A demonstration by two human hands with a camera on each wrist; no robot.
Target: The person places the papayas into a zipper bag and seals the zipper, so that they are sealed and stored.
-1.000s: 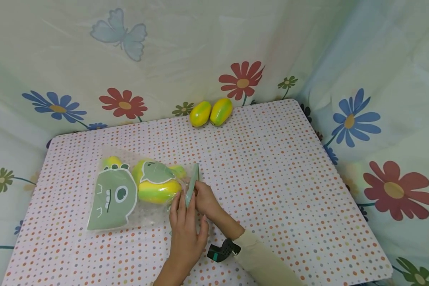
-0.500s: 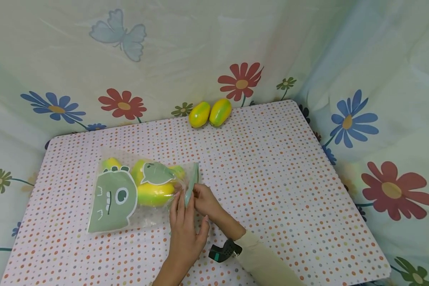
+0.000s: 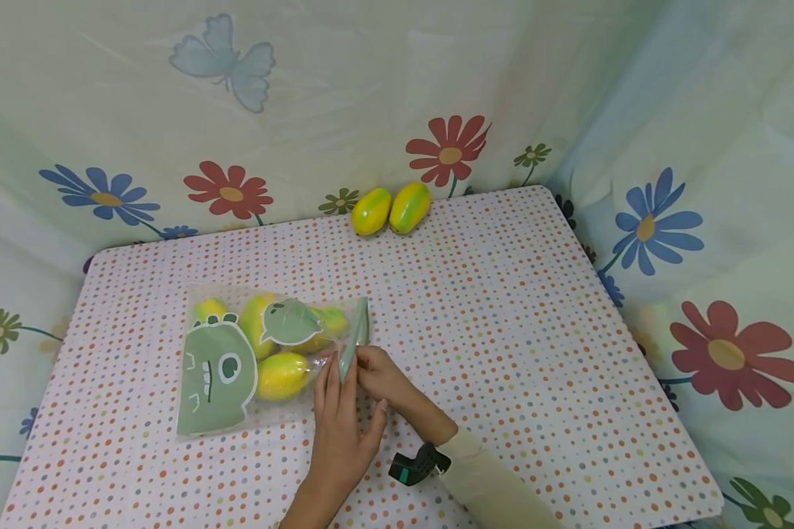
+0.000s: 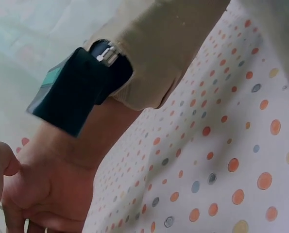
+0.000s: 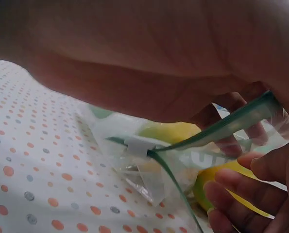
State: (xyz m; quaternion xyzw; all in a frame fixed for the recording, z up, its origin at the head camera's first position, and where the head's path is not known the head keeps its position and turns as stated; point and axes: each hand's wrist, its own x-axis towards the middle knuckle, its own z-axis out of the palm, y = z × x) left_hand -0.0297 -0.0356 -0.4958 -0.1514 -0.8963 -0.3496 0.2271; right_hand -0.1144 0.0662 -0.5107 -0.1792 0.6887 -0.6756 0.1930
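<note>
A clear zip bag (image 3: 225, 382) printed with green one-eyed monsters lies on the table, holding several yellow-green fruits (image 3: 282, 376) that look like mangoes or papayas. My left hand (image 3: 344, 433) lays its straight fingers on the bag near its mouth, thumb spread away. On the other side of the green zip strip (image 3: 360, 323), my right hand (image 3: 380, 375) has its fingers curled at the edge, seemingly pinching it; the exact contact is hidden. In the right wrist view, the two green zip edges part from a white slider (image 5: 139, 145), so the mouth is open there.
Two more yellow-green fruits (image 3: 409, 209) rest side by side at the table's back edge, by the flowered curtain (image 3: 331, 88). The dotted tablecloth (image 3: 503, 330) spreads to the right. A black strapped device (image 3: 420, 464) is on the right wrist.
The bag's left end has shifted slightly right and toward me. The front fruit inside has moved a little nearer and left. Both hands have stayed nearly in place.
</note>
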